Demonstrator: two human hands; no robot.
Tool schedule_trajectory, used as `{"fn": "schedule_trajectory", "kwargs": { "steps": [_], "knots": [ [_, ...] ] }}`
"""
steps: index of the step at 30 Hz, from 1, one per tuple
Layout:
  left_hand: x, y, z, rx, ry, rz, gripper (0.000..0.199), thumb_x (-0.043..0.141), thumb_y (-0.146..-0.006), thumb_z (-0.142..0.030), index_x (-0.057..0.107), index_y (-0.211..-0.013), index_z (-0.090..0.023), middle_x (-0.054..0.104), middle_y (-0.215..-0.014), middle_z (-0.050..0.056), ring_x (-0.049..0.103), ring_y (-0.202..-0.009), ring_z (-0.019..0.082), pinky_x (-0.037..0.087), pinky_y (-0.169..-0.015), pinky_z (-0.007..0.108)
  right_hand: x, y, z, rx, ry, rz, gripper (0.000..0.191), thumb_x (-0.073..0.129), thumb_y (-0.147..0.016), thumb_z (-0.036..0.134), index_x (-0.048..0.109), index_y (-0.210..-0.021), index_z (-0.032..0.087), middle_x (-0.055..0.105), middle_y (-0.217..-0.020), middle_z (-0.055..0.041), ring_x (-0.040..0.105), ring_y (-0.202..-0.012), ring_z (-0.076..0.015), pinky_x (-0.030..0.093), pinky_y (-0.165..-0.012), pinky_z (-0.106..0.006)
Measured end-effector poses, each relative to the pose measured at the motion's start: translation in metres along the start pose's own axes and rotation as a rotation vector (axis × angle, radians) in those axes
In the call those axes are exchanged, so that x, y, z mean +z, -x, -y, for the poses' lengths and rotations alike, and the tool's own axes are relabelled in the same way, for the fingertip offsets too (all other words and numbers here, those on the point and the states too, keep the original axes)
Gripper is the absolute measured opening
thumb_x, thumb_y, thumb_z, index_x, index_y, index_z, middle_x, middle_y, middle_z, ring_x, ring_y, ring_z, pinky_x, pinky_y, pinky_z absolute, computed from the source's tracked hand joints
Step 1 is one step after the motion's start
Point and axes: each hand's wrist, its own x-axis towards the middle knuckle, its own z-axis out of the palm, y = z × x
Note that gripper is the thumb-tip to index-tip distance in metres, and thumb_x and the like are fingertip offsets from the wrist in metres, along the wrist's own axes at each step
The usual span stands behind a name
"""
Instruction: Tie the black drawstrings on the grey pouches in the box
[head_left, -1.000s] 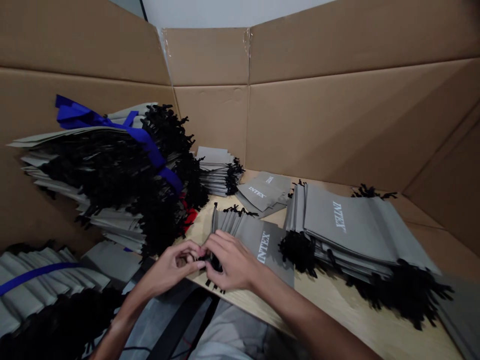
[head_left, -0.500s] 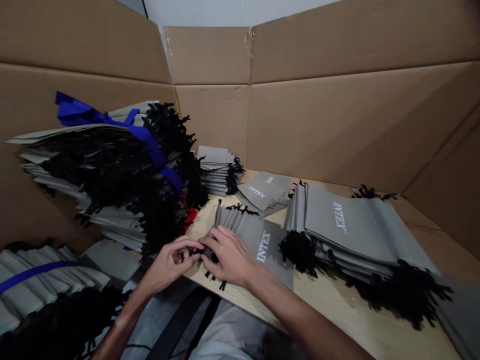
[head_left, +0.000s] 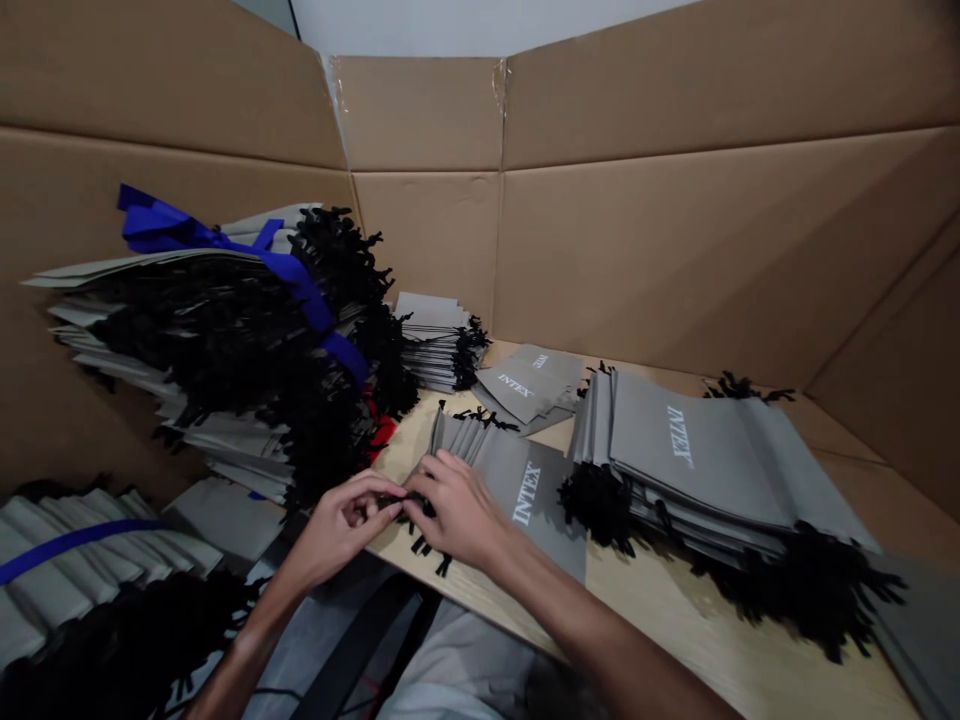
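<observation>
Far left, low down, lies a row of folded gray bags (head_left: 45,590) with a blue strap (head_left: 75,552) across them and a dark heap of black tassels (head_left: 112,650) in front. Above that, a tall pile of gray bags (head_left: 202,330) stands by a cardboard wall (head_left: 180,90). A blue ribbon (head_left: 285,270) lies over it, and its black ends bunch up thick. A bit of red cloth (head_left: 381,435) pokes out at the foot of this pile. Next come the left hand (head_left: 337,530) and the right hand (head_left: 457,515), close together over the near edge of the wooden surface (head_left: 675,620). The grip of each hand is pressed together, pinching thin black cords (head_left: 397,503). The cords belong to a gray INTEX bag (head_left: 536,510), which lies on a small stack right under the right hand. Behind it sit a short stack of bags (head_left: 431,340) and a few loose bags (head_left: 525,385). On the right is a big stack of gray bags (head_left: 690,450) with black tassels along its near end.
</observation>
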Motion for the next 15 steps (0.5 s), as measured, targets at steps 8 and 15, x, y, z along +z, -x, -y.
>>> {"fn": "schedule_trajectory", "kwargs": {
  "steps": [8,15],
  "knots": [
    [0.01,0.0,0.001,-0.158,0.054,-0.079,0.041,0.089,-0.083,-0.054,0.082,-0.103,-0.019,0.067,-0.057,-0.003,0.058,-0.047,0.014,0.043,-0.048,0.021,0.003,0.0,0.0,0.003,0.03,-0.019,0.006,0.072,-0.104,0.024,0.075,-0.108,0.02,0.069,-0.101,-0.0049,0.057,-0.098,-0.0234,0.044,-0.083,-0.037],
    [0.009,-0.003,-0.008,-0.214,0.0,-0.142,0.052,0.087,-0.076,-0.063,0.089,-0.097,-0.015,0.066,-0.048,0.0,0.059,-0.045,0.016,0.045,-0.047,0.023,0.005,-0.001,0.0,0.015,0.064,-0.042,0.01,0.071,-0.106,0.028,0.076,-0.108,0.02,0.07,-0.102,-0.0055,0.058,-0.101,-0.0238,0.046,-0.085,-0.037]
  ]
}}
